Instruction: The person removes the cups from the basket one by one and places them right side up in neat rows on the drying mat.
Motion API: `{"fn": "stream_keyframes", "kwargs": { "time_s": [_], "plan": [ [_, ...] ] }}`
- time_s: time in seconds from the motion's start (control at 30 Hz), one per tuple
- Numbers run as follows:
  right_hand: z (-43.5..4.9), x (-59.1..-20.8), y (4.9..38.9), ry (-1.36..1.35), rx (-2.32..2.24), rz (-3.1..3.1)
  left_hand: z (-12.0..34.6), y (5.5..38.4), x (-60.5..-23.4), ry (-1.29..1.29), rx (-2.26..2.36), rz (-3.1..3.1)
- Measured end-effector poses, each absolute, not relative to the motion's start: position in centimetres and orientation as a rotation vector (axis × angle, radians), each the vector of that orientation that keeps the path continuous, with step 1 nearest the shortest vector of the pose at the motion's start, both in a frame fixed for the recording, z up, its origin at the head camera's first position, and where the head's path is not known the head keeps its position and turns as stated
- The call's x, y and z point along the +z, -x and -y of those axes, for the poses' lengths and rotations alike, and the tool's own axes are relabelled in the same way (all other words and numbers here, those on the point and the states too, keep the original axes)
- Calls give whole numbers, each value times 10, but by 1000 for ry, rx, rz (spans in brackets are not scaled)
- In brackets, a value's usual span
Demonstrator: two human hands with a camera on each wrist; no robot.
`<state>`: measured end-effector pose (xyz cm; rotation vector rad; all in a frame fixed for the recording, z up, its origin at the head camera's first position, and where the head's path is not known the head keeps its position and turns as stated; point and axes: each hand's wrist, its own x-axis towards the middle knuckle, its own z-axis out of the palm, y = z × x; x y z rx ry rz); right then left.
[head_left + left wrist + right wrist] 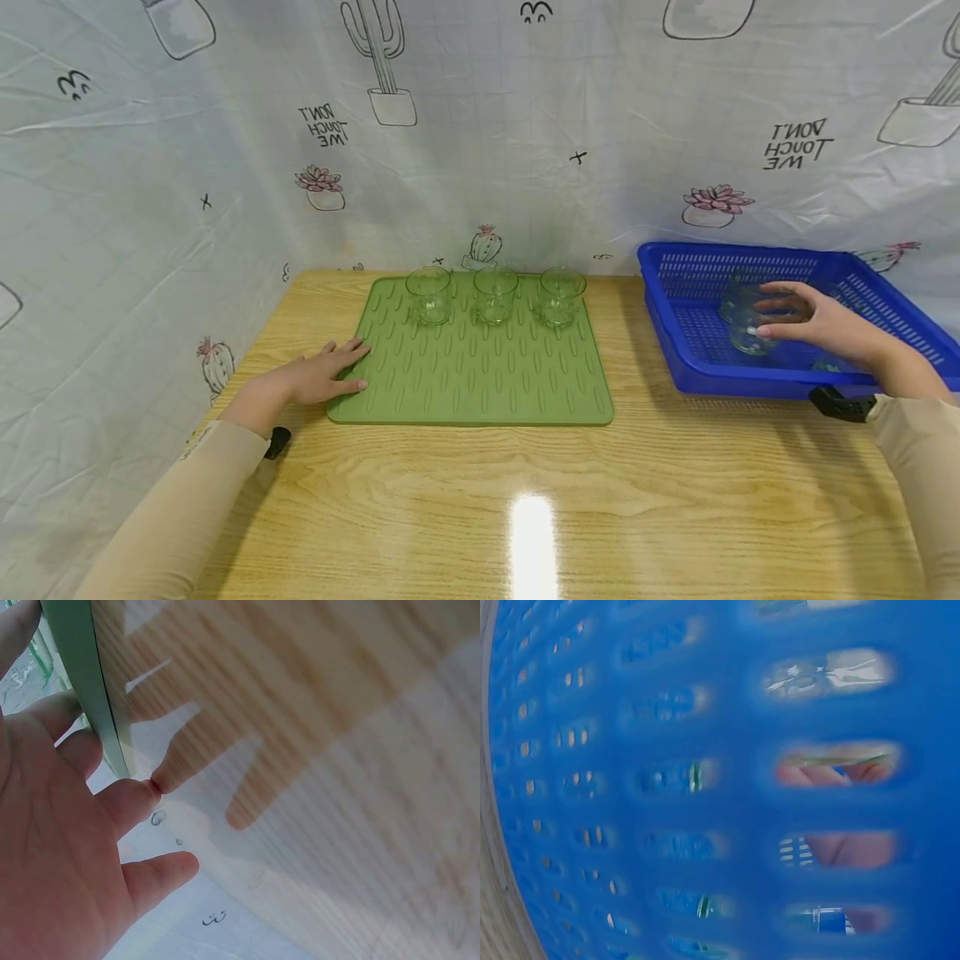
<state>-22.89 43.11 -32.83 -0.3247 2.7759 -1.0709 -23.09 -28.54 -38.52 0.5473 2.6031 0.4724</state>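
On the green ribbed mat (480,375), my left hand (322,375) rests at the left edge with fingers spread. The left wrist view shows that hand (67,802) beside the mat's edge. Three clear glasses stand in a row along the mat's back: a left one (429,298), a middle one (495,297) and a right one (562,298). Inside the blue basket (735,380), my right hand (821,321) has its thumb and fingers curved at a clear glass (750,333); whether they grip it is unclear. Basket slots mostly hide that hand in the right wrist view.
More glassware sits in the basket, one piece (828,365) near its front wall and another behind the glass at my hand. The wooden table (420,500) extends in front of mat and basket. A printed plastic sheet (480,142) hangs behind and to the left.
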Motion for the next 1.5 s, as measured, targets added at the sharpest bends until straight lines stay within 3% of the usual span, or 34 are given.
{"fn": "stream_keyframes", "kwargs": {
  "time_s": [0.53,1.5],
  "plan": [
    [-426,-327,211,379,-1277,-2846,284,230,-384,-546,482,-2594],
    [-365,-297,209,558,-1353,-2809,285,233,-386,-553,479,-2598]
  ]
}}
